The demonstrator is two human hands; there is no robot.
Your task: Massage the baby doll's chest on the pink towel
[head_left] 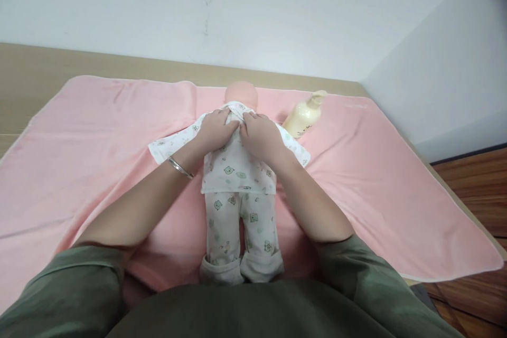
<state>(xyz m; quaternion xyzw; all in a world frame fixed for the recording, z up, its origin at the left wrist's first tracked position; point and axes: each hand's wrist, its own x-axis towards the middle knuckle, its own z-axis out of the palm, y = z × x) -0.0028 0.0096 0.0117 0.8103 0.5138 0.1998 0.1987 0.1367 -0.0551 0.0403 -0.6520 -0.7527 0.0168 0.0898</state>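
The little white shirt (239, 177) lay on the doll (242, 94), in the middle of the cloth-covered table, and all the work was at its collar (236, 108). The left hand (216, 130) and the right hand (261, 136) met there almost thumb to thumb, each partly closed, fingers bent and a bit of the neckline gathered in each; how the cloth sat under the fingertips I couldn't see. I took the step for arranging the neck opening. The next move, to my mind, called for a light, even hold on both edges, with the fabric kept flat and the head undisturbed.

The shirt was thin, soft-looking cotton, printed with small green animal faces, its sleeves spread wide to either side; whether arms filled them I couldn't tell. The head just above was smooth, round and hairless. Below the hem ran matching trousers (224, 227), legs straight, cuffs thickly turned up.

To the right, near the shirt's sleeve, a glossy cream pump bottle (304, 116) leaned over on the pink blanket (396, 179), which was plush and creased in long folds. A slim metal bangle (180, 167) circled the left wrist. Beyond stood the pale wooden tabletop (158, 66) and a plain white wall (277, 16), faintly scuffed.
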